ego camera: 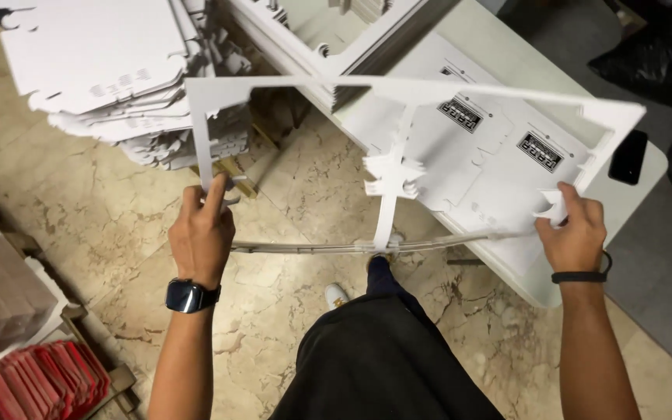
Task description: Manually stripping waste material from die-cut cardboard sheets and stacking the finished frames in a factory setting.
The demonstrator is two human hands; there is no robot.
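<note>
The left hand point(202, 233) pinches the near-left corner of a white card frame point(398, 89), and the right hand point(573, 229) grips its near-right corner, so the thin, floppy frame hangs spread out level between them, at arm's length from the body. A centre strip point(386, 210) with jagged tabs runs between the hands and the frame's far rail. The frame's near rail bows between the two grips. Beyond the left hand lie stacks of sheets point(103, 70); beyond the right, a table point(639, 183) with printed blanks and a phone point(628, 157). Bare marble floor point(118, 202) under the hands gives free room; red packs point(48, 377) sit near the left elbow.
</note>
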